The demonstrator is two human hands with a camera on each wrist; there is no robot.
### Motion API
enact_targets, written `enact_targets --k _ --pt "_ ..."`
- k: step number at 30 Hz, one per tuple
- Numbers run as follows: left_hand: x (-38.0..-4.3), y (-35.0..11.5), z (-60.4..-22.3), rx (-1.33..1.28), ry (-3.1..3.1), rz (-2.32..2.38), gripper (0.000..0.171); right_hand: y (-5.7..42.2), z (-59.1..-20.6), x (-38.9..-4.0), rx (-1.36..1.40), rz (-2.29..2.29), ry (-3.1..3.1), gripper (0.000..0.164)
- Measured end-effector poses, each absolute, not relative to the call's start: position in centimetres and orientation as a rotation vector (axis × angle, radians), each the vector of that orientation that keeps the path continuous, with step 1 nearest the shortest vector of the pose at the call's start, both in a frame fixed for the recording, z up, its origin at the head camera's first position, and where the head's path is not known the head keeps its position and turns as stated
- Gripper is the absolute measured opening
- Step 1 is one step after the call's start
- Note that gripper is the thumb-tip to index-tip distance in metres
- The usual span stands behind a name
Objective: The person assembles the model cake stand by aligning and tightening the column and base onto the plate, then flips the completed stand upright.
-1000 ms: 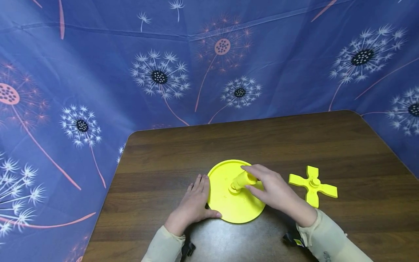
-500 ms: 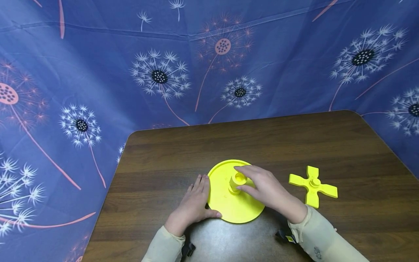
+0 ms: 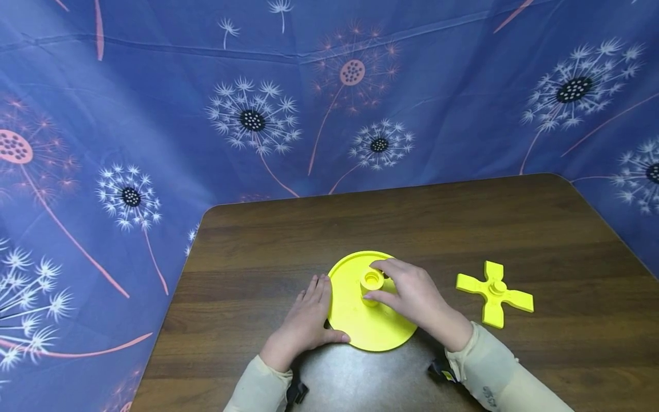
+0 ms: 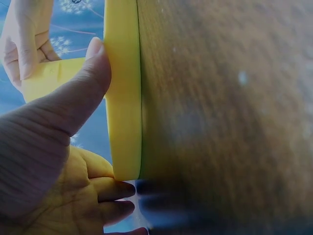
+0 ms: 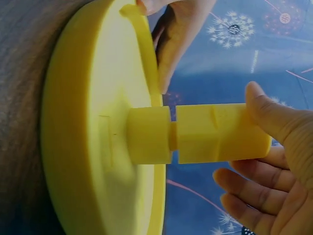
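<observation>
The left hand (image 3: 305,320), fingers nearly straight, touches the yellow disc (image 3: 373,332) from seven to ten o'clock. At its centre, the right hand (image 3: 414,294) pinches an upright cylinder (image 3: 372,282) over a hub (image 5: 149,135). A four-armed piece (image 3: 496,288) lies at three o'clock.

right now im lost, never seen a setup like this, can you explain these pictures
No machine here: a person is working barehanded. The wide picture comes from a camera on the head; the two close, sideways ones from cameras on the wrists. On the brown table lie a round yellow disc and, to its right, a yellow four-armed cross. The left hand touches the disc's edge. The right hand holds a yellow post upright over the disc's central stub; a narrow neck shows between them.
</observation>
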State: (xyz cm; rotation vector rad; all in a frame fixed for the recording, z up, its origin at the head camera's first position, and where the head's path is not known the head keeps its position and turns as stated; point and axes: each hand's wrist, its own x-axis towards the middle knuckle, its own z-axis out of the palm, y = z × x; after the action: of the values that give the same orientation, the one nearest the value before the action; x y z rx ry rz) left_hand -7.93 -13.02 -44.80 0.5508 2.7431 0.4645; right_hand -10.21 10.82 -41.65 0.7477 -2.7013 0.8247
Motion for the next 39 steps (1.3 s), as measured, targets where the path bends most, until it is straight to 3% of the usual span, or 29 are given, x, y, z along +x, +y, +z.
enact_targets --k 9,13,22,39 --pt "-7.9 -12.9 -44.8 0.545 2.734 0.460 0.122 11.0 -42.2 -10.3 0.677 0.644 -2.694 0.069" --pt "-7.8 -12.9 -44.7 0.537 2.729 0.471 0.122 11.1 -42.0 -10.2 0.710 0.765 -2.730 0.071" --pt "-7.7 -13.1 -44.7 0.544 2.732 0.485 0.122 11.4 -41.7 -10.5 1.003 1.099 -2.736 0.055" --pt "-7.7 -13.1 -44.5 0.531 2.722 0.481 0.120 11.2 -42.7 -10.7 0.804 0.960 -2.665 0.051"
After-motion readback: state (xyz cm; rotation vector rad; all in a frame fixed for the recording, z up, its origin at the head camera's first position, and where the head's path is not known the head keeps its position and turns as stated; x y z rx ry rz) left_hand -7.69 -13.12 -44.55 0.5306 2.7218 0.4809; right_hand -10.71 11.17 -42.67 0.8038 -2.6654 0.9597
